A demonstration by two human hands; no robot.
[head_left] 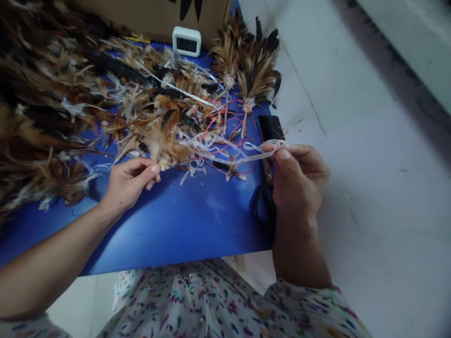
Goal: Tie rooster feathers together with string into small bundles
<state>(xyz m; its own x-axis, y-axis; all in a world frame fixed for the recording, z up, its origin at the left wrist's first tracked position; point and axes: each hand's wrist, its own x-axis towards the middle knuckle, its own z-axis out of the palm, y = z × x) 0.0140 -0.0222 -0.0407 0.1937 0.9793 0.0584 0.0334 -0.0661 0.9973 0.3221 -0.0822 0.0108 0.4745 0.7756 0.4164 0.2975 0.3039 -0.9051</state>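
Between thumb and fingers, my left hand [136, 180] pinches the base of a small bunch of brown feathers [167, 146] over the front of the blue tabletop. My right hand [299, 171] is closed on a translucent white ribbon [243, 159] near the table's right edge. The ribbon runs leftward in loose loops over the table. Thin red string [211, 124] lies tangled behind it. Black-handled scissors [266, 202] rest beside my right wrist, partly hidden by it. A black rectangular object [270, 127] sits just behind my right hand.
Heaps of loose feathers [45, 94] cover the table's left and back. Two tied feather bundles on sticks [255, 80] lie at the back right. A white digital timer [186, 41] stands before a cardboard box [148, 19]. The blue table [183, 220] ends near my body.
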